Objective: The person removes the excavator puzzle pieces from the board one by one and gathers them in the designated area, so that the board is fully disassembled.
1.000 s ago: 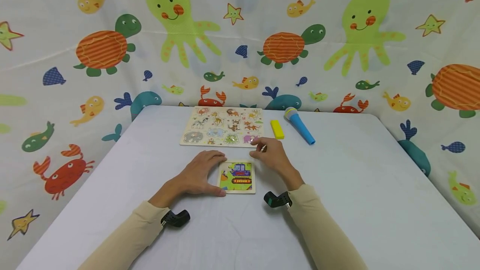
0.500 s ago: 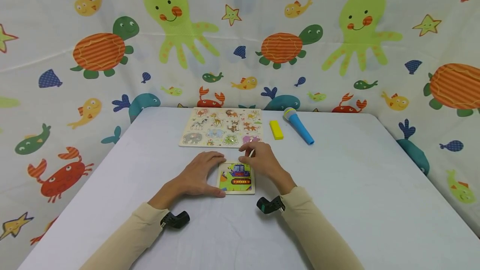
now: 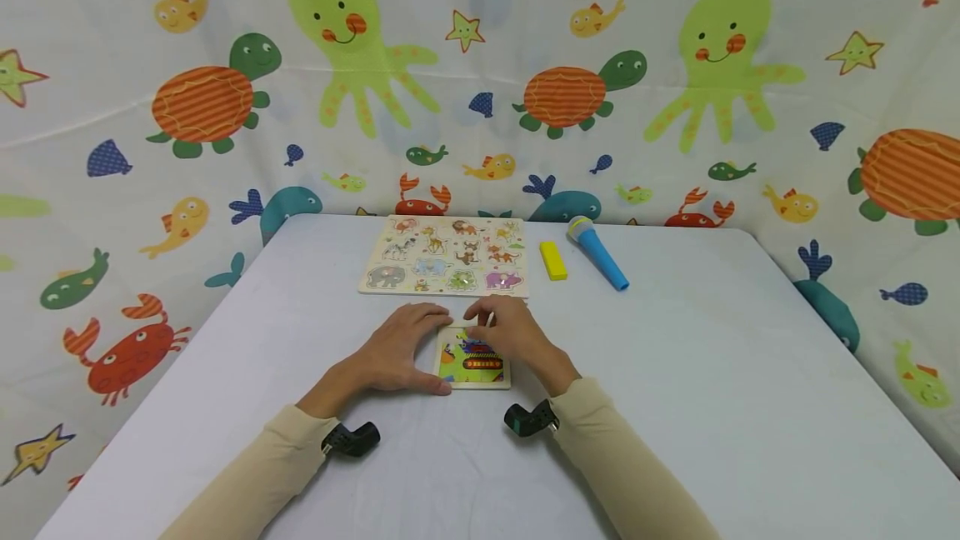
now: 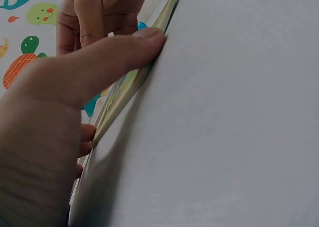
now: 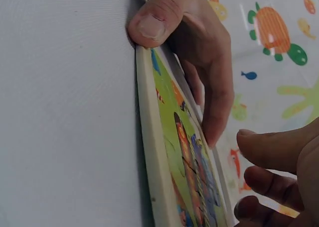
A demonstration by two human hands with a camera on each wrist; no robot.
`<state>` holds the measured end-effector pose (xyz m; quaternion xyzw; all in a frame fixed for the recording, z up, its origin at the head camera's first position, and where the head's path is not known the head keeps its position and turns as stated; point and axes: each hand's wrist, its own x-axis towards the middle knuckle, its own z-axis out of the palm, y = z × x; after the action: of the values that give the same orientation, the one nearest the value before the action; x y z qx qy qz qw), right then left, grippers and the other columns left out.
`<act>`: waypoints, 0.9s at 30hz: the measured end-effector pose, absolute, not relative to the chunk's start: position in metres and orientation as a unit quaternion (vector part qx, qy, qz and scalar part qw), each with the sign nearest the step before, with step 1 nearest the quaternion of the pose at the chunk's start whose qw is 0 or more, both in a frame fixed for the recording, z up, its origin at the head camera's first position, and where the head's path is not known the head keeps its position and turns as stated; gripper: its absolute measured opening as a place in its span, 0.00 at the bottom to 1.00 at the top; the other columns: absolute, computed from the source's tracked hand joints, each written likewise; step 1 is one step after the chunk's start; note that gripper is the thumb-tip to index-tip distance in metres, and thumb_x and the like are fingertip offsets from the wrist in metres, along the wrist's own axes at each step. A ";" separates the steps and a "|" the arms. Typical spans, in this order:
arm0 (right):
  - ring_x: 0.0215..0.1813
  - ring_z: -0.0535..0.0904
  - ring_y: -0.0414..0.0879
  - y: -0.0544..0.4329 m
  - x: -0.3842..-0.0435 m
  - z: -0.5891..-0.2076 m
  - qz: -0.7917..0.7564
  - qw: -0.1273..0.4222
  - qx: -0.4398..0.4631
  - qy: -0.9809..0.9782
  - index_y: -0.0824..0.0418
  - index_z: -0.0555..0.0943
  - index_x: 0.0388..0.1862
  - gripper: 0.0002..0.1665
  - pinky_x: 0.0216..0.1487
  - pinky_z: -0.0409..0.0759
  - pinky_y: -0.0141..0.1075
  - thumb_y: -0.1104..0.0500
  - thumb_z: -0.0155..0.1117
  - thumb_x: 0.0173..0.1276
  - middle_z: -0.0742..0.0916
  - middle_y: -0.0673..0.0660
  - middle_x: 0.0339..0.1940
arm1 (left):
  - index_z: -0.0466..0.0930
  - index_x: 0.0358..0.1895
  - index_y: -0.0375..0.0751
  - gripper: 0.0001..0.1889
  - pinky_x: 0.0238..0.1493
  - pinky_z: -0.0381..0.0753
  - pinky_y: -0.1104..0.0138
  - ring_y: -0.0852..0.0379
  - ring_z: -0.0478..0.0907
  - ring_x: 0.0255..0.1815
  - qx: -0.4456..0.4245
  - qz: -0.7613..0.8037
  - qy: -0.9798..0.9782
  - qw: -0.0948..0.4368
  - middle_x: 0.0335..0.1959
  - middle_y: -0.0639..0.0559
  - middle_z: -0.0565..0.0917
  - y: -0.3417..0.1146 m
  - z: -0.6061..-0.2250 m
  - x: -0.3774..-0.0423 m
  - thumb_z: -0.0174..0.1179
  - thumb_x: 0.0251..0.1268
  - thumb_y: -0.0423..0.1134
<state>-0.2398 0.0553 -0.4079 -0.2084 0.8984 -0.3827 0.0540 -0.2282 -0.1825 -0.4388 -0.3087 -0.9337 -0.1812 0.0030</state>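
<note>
A small square wooden jigsaw puzzle with a purple digger-like vehicle on a green ground lies flat on the white table. My left hand holds it along its left side, thumb at the near edge and fingers at the far corner. In the right wrist view the left thumb presses on the pale wooden frame. Above the puzzle's far right part is my right hand, which hides some of the picture. Its thumb and loosely bent fingers stand apart with nothing between them.
Behind the puzzle lies a larger wooden animal peg board. To its right are a yellow block and a blue toy microphone. A sea-animal curtain hangs around the table.
My right hand has moved left and toward me, from beside the puzzle's far right corner to over its top part. The left hand and the puzzle have stayed put.
</note>
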 end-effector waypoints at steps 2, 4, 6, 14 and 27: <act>0.37 0.76 0.46 0.055 -0.239 -0.410 -0.372 0.061 -0.213 0.901 0.55 0.87 0.48 0.10 0.36 0.77 0.35 0.56 0.69 0.70 0.81 0.50 0.32 | 0.71 0.73 0.49 0.55 0.77 0.58 0.47 0.48 0.60 0.76 -0.311 -0.181 -0.933 0.004 0.74 0.54 0.69 -0.182 -0.439 -0.229 0.65 0.41 0.79; 0.37 0.75 0.46 0.054 -0.238 -0.411 -0.359 0.066 -0.218 0.905 0.55 0.87 0.48 0.10 0.37 0.76 0.35 0.56 0.70 0.70 0.80 0.50 0.32 | 0.70 0.73 0.49 0.55 0.77 0.58 0.48 0.48 0.59 0.76 -0.311 -0.180 -0.933 0.004 0.74 0.54 0.68 -0.182 -0.440 -0.230 0.65 0.41 0.79; 0.38 0.75 0.45 0.053 -0.237 -0.411 -0.346 0.070 -0.220 0.909 0.54 0.87 0.48 0.11 0.38 0.75 0.36 0.54 0.70 0.70 0.80 0.49 0.32 | 0.71 0.73 0.49 0.55 0.77 0.58 0.47 0.48 0.60 0.76 -0.312 -0.183 -0.932 0.004 0.74 0.54 0.69 -0.182 -0.440 -0.230 0.65 0.41 0.79; 0.34 0.74 0.43 0.049 -0.236 -0.415 -0.294 0.077 -0.225 0.926 0.49 0.88 0.51 0.13 0.34 0.71 0.34 0.51 0.71 0.68 0.80 0.47 0.29 | 0.71 0.72 0.49 0.55 0.77 0.58 0.46 0.47 0.59 0.77 -0.307 -0.185 -0.933 0.003 0.74 0.53 0.69 -0.182 -0.439 -0.228 0.65 0.41 0.79; 0.39 0.73 0.43 0.044 -0.233 -0.415 -0.265 0.059 -0.215 0.938 0.49 0.88 0.50 0.14 0.38 0.72 0.35 0.51 0.72 0.67 0.77 0.47 0.39 | 0.71 0.73 0.49 0.55 0.77 0.57 0.46 0.46 0.59 0.77 -0.305 -0.187 -0.934 -0.001 0.74 0.53 0.68 -0.182 -0.437 -0.227 0.66 0.41 0.78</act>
<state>-0.2327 0.0439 -0.4155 -0.2149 0.9382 -0.2647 0.0594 -0.2271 -0.1819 -0.4371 -0.3051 -0.9338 -0.1867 -0.0013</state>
